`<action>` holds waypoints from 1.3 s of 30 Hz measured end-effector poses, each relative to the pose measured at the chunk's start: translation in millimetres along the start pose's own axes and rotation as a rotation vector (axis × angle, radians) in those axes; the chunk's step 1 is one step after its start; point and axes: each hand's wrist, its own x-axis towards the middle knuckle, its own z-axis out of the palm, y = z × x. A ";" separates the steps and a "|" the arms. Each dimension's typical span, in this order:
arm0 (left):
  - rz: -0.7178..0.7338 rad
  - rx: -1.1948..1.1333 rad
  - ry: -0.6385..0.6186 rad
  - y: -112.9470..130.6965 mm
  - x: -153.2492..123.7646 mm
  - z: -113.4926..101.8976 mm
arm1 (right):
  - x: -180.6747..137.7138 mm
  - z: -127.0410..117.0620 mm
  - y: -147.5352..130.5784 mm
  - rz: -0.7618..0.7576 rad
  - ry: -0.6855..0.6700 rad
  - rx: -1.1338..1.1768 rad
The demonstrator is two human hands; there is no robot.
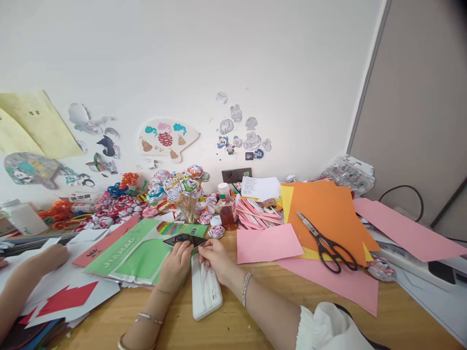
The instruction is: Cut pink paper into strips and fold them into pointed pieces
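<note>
A dark phone [185,239] lies tilted at the edge of a green paper pack [136,253]. My left hand [178,262] is closed on its near edge, fingers over the screen side. At the phone's right end, my right hand [214,257] pinches the end of a white charging cable; the plug itself is hidden by the fingers. Below my hands a white power bank [206,304] lies on the wooden table, with the cable [206,282] looped along its top.
Black-handled scissors [328,248] rest on orange paper [328,209] at right, beside pink sheets [270,243]. Behind stand a glue bottle [226,209] and paper flowers [178,187]. Another person's hand [51,257] lies over white and red paper at left.
</note>
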 end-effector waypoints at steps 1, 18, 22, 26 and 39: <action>0.011 0.000 0.005 0.0 -0.7 -0.1 | 0.7 0.0 0.6 -0.004 0.009 -0.010; 0.036 -0.024 0.032 2.9 1.9 -6.3 | -3.6 -1.8 -1.0 -0.010 -0.055 -0.004; 0.046 -0.024 0.032 2.0 -0.8 -5.3 | -2.5 -2.6 -1.7 0.011 -0.053 -0.002; 0.083 -0.029 0.025 1.3 -0.5 -6.5 | -0.8 -4.7 -1.0 0.087 0.001 0.062; 0.094 -0.087 0.034 7.0 -2.0 -14.5 | -1.7 -3.8 -6.5 0.108 -0.056 0.107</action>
